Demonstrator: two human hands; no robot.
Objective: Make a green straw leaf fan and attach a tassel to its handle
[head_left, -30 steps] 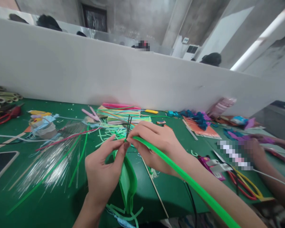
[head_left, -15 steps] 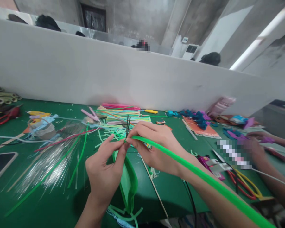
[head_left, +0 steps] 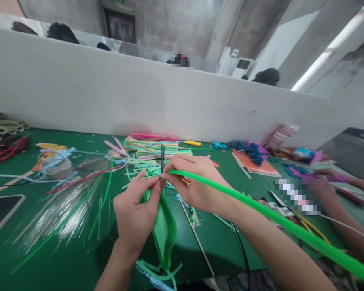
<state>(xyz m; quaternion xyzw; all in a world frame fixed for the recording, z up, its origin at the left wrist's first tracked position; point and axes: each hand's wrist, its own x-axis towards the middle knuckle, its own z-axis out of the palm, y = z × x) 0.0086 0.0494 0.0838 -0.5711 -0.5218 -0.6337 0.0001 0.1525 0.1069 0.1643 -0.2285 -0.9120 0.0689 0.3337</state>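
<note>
My left hand [head_left: 136, 212] is closed, thumb and forefinger pinching the top end of a bright green leaf-shaped piece [head_left: 166, 232] that hangs below. Two thin dark wires [head_left: 163, 157] stick up from the pinch point. Right beside it, my right hand [head_left: 197, 184] is closed on a long flat green strip [head_left: 257, 211] close to its end. The strip runs back over my right forearm and out at the lower right. Both sets of fingertips meet, so the join between strip and wires is mostly hidden.
Pale green and coloured strips [head_left: 157, 153] lie behind my hands. Clear thin rods [head_left: 71, 210], a phone [head_left: 4, 212] and a glue gun [head_left: 52, 146] are on the left. On the right are scissors [head_left: 314, 228], a dark cable [head_left: 244, 252] and a co-worker's hands [head_left: 323, 190]. A white partition [head_left: 182, 101] stands behind.
The long green strip and my right forearm have swung slightly, the strip's trailing part now higher at the right. Both hands keep their pinch at the same spot.
</note>
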